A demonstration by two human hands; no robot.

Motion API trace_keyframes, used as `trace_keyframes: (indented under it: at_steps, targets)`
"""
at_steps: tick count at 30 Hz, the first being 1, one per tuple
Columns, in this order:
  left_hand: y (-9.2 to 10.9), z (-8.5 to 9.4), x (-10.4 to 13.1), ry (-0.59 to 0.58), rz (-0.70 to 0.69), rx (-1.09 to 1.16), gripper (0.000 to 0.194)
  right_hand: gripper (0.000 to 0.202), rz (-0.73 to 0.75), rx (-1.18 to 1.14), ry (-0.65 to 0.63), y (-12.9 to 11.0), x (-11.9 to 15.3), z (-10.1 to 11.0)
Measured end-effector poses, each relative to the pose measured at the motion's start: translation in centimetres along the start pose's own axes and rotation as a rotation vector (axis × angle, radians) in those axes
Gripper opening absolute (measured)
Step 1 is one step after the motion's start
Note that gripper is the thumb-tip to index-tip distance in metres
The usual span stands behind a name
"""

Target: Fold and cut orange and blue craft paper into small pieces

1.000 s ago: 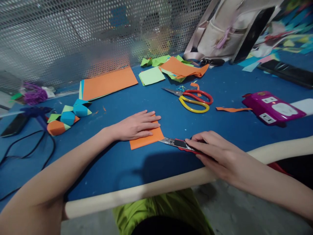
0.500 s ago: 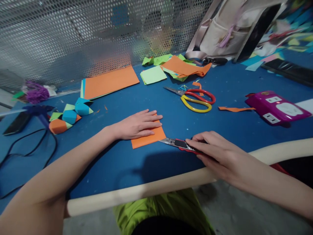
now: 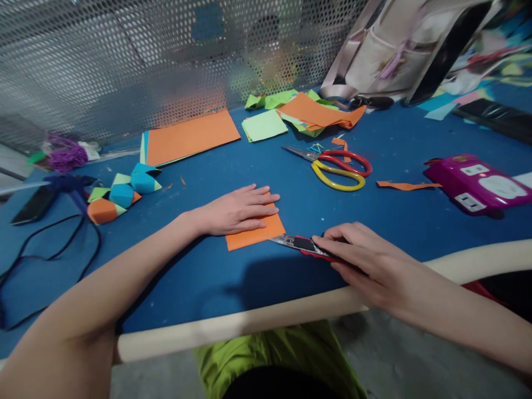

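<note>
**Left hand (image 3: 236,211) covers orange paper (image 3: 272,226) at the table's (image 3: 187,288) near middle**

The left hand lies flat, its grip spread, hiding much of the sheet. A utility knife (image 3: 306,245) meets the paper's 4 o'clock corner, handle pinched in the right hand's (image 3: 369,260) grip. From the paper, red-and-yellow scissors (image 3: 319,157) lie at 2 o'clock, a larger orange stack (image 3: 193,137) at 11, folded paper units (image 3: 121,195) past 9.

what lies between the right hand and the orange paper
A red-and-black utility knife, seen in the head view: the right hand holds it, and its blade reaches the orange paper.
</note>
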State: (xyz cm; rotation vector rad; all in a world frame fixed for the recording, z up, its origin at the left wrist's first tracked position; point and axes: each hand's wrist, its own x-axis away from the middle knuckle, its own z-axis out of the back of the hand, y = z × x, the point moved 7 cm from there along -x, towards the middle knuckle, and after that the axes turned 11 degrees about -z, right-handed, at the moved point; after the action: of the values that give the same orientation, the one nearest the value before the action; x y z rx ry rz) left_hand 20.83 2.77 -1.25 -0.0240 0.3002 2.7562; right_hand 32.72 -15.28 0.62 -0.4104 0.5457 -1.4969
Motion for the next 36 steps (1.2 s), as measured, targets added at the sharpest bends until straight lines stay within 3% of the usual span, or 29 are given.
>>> trace_keyframes:
  at_steps: [36]
  targets:
    - [-0.1,-0.3,0.0,-0.006,0.006,0.024,0.047,0.035,0.067,0.041,0.107,-1.7,-1.3,-1.9]
